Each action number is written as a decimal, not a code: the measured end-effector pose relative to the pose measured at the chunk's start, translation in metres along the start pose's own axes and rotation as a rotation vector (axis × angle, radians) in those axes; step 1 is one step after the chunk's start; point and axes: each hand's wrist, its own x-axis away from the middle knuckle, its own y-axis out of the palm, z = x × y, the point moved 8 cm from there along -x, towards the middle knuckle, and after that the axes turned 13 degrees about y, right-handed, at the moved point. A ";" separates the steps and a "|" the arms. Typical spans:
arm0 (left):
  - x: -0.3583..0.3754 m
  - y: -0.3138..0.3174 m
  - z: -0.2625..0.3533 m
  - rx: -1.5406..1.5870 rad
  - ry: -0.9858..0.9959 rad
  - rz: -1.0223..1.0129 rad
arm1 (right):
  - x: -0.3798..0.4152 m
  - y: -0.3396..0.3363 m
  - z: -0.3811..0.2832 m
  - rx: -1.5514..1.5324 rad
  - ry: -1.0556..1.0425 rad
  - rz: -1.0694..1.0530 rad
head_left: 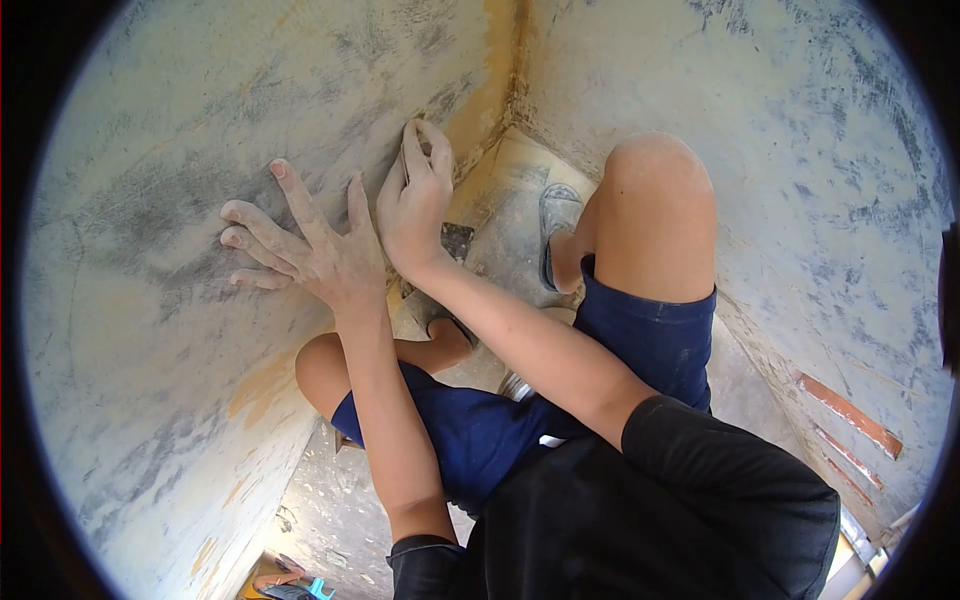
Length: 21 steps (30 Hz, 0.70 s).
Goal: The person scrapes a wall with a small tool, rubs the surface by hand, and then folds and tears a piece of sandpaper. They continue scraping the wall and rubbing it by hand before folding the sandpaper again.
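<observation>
My left hand [325, 255] is open, its dusty fingers spread at the pale wall [150, 330] on the left. Close beside it, my right hand [415, 215] has its fingers closed, bent in toward the same wall. A thin dark edge [404, 166] shows between the right thumb and fingers; it looks like a folded piece of sandpaper, mostly hidden by the hand. Grey, scuffed patches and fine dust mark the wall around both hands. Pale dust coats the skin of both hands.
A second scuffed wall [800, 150] meets the first at a brownish corner. Below my right wrist, a small dark square [457, 242] lies by the floor. My bent knees and grey sandal [560, 220] fill the narrow space. Orange and turquoise items [290, 585] sit at bottom left.
</observation>
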 end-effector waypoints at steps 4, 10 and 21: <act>0.001 -0.003 0.000 0.006 0.013 -0.020 | -0.027 -0.004 0.014 0.040 0.044 0.062; -0.002 -0.002 0.001 0.016 0.002 -0.006 | -0.010 -0.001 0.002 0.031 -0.046 0.042; 0.002 0.003 -0.002 -0.045 0.024 -0.051 | -0.002 0.000 0.003 0.077 -0.091 0.038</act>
